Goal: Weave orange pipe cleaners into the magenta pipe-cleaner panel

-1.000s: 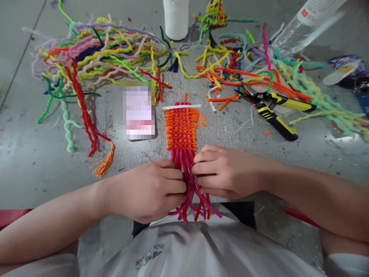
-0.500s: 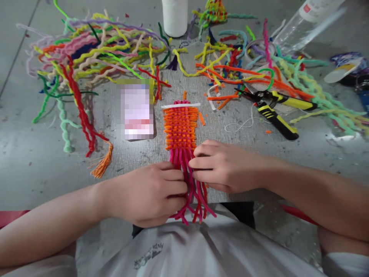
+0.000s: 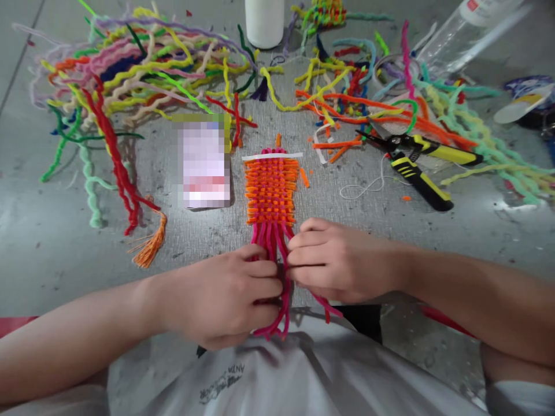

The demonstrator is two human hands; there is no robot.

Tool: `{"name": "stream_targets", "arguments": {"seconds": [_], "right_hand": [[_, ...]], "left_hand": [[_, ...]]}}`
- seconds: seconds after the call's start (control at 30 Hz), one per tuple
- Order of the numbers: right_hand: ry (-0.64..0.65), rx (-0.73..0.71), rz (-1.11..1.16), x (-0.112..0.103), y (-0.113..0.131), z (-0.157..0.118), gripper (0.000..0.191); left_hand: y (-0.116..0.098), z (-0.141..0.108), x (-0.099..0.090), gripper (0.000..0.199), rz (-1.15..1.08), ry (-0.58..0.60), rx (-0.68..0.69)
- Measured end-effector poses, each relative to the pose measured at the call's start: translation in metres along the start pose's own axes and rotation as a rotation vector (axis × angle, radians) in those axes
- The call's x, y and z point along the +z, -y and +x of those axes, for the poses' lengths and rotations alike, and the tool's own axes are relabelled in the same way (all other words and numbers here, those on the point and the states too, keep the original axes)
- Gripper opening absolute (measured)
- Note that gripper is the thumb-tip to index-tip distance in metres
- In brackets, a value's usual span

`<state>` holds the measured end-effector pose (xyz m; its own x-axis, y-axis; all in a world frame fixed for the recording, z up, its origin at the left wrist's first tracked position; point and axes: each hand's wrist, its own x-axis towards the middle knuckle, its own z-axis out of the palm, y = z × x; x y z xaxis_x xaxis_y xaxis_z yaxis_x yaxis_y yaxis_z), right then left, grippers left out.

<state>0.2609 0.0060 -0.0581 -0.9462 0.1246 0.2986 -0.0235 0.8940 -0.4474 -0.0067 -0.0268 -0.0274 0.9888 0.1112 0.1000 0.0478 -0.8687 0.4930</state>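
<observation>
WORKPIECE: Orange-and-magenta woven fuzzy-yarn panel (image 3: 271,193), flat on the grey, textured table (image 3: 52,248), short of its near edge. A thin white strip (image 3: 271,156) crosses its upper end.
LOOSE ENDS: Long magenta fuzzy strands (image 3: 285,294) run from the panel's lower end toward you, past the near edge.
LEFT HAND: Your left hand (image 3: 229,294) is curled closed, gripping the left and middle strands.
RIGHT HAND: Your right hand (image 3: 347,260) is closed, fingertips together, gripping strands at the right side; the exact number cannot be told.
STEP IN HAND: Judged as separating the loose ends into groups below the weave.
HANDLING: Any next move calls for a light, even pull, so the panel does not skew or shift.
CUTTERS: Black-and-yellow-handled cutters (image 3: 416,185) lie to the right of the panel, clear of both hands.
STOCK: Multicoloured yarn pile (image 3: 130,75), upper left; orange thread tassel (image 3: 151,242) below it.
MARKINGS: Your light grey shirt (image 3: 303,375) reads "ANTA", upside down; the line beneath is only partly legible. The clear plastic bottle (image 3: 451,43) has a label with a red patch, unreadable. The pixelated rectangular object (image 3: 206,162) cannot be read.
</observation>
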Motion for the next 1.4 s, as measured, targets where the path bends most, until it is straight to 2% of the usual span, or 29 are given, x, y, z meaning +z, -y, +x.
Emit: {"name": "stream_targets", "arguments": {"seconds": [0.37,0.5,0.6,0.73,0.93,1.07,1.17,1.27,1.4], "right_hand": [[-0.098,0.018,-0.155,0.003,0.000,0.001,0.027],[-0.074,0.027,-0.162,0.004,-0.001,0.001,0.026],[-0.037,0.016,-0.203,0.002,0.001,0.002,0.026],[-0.010,-0.018,-0.228,0.003,0.004,0.002,0.021],[-0.004,-0.125,-0.225,0.008,0.006,0.001,0.013],[0.007,-0.157,-0.152,0.006,0.007,0.003,0.018],[-0.079,-0.091,-0.161,0.004,0.006,0.005,0.023],[-0.157,0.028,-0.200,0.004,0.004,0.007,0.020],[-0.148,0.055,-0.234,0.007,0.001,0.008,0.016]], "left_hand": [[-0.004,0.003,-0.002,0.012,-0.111,0.043,0.098],[-0.004,0.003,-0.002,0.013,-0.104,0.030,0.101],[-0.005,0.004,0.001,0.024,0.015,-0.041,0.041],[-0.004,0.003,0.004,0.023,0.227,-0.169,-0.108],[0.004,-0.003,-0.001,0.023,0.432,-0.231,-0.240],[0.007,-0.005,-0.002,0.019,0.443,-0.225,-0.292],[0.007,-0.006,-0.002,0.017,0.432,-0.208,-0.292],[0.007,-0.007,-0.001,0.018,0.437,-0.209,-0.280],[0.008,-0.006,-0.001,0.017,0.413,-0.182,-0.271]]}}
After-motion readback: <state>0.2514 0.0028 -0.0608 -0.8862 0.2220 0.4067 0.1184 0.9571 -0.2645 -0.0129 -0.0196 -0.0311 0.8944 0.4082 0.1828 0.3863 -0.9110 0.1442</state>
